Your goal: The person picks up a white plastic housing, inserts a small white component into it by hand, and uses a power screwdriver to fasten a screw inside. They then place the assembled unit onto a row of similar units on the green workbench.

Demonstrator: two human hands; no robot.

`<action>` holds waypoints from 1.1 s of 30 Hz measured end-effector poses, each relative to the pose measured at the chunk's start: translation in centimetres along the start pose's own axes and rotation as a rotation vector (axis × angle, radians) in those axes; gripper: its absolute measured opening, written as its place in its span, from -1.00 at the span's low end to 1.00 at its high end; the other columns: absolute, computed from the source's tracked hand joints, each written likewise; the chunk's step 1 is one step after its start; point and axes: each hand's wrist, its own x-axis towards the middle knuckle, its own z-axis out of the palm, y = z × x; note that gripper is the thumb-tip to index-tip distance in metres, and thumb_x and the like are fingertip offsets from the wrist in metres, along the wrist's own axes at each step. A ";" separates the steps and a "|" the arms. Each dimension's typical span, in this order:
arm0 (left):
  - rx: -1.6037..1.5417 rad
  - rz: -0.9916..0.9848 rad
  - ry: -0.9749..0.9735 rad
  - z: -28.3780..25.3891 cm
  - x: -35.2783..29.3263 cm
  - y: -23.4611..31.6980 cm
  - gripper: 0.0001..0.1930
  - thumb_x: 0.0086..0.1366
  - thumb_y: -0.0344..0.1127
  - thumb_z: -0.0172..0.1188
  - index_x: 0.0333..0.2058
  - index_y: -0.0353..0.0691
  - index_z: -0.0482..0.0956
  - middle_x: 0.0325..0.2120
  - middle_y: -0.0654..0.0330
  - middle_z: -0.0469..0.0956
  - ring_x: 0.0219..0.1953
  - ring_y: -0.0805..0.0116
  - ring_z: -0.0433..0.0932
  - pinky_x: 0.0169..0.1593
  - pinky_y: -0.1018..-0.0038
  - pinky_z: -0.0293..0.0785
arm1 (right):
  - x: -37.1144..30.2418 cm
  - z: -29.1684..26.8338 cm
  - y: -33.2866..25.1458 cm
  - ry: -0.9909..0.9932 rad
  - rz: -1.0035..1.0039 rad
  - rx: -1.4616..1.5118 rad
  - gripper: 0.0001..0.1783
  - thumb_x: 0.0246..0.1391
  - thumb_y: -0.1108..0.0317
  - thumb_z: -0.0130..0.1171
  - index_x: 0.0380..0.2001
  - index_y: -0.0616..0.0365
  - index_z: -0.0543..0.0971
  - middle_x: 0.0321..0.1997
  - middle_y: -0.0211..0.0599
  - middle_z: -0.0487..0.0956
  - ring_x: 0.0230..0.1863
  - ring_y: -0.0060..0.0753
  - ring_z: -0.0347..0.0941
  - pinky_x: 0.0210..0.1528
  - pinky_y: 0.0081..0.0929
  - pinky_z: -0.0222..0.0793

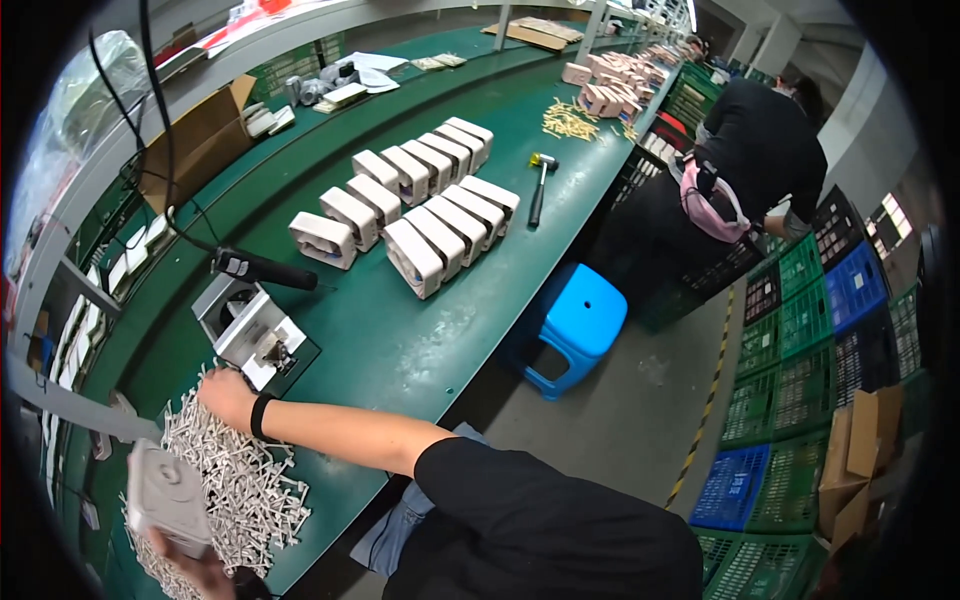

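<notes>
My left hand (190, 565), at the lower left, grips a light grey plastic housing (168, 490) with rounded corners and a raised round detail on its face. It is slightly blurred and hangs over the pile's left side. My right hand (228, 400), with a black band at the wrist, is at the far end of a heap of small whitish pin-like pieces (250, 490). Its fingers are curled; whatever they hold is hidden. Just beyond it stands a metal fixture (262, 335) with a white block. A black power screwdriver (265, 268) lies across the fixture's top.
Rows of white housings (430, 240) stand on the green bench (390, 340). Farther along are a hammer (540, 190), yellowish sticks (570, 120) and pinkish parts (610, 90). A blue stool (585, 310) is beside the bench. A co-worker (750, 150) bends near stacked crates (800, 370).
</notes>
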 end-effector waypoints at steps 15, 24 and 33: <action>-0.451 -0.465 -0.789 12.0 -4.4 -13.9 -0.20 0.43 0.26 0.03 0.43 -0.18 0.26 0.39 0.10 0.37 0.37 0.03 0.39 0.40 -0.06 0.32 | -7.7 -9.7 16.1 0.271 0.453 0.013 -0.90 0.00 0.50 0.18 -0.42 0.16 0.67 -0.36 -0.04 0.67 -0.23 0.04 0.68 -0.27 -0.12 0.63; -0.782 -0.973 -1.304 36.3 -13.7 -15.0 0.20 0.18 0.45 0.23 0.53 -0.26 -0.04 0.43 -0.11 0.24 0.41 -0.06 0.33 0.43 -0.03 0.31 | -37.7 -36.9 9.3 0.804 1.043 0.590 -0.82 0.22 0.57 0.28 -0.11 0.35 0.70 -0.30 -0.17 0.74 -0.45 -0.52 0.61 -0.43 -0.59 0.53; -0.674 -0.972 -1.490 39.9 -14.3 -13.5 0.04 0.30 0.38 0.15 0.50 -0.25 0.08 0.40 -0.07 0.30 0.39 0.03 0.37 0.37 0.10 0.40 | -37.4 -36.1 5.3 0.612 0.594 0.303 -0.71 0.09 0.64 0.30 -0.08 0.29 0.71 -0.22 -0.28 0.68 -0.45 -0.49 0.56 -0.52 -0.56 0.45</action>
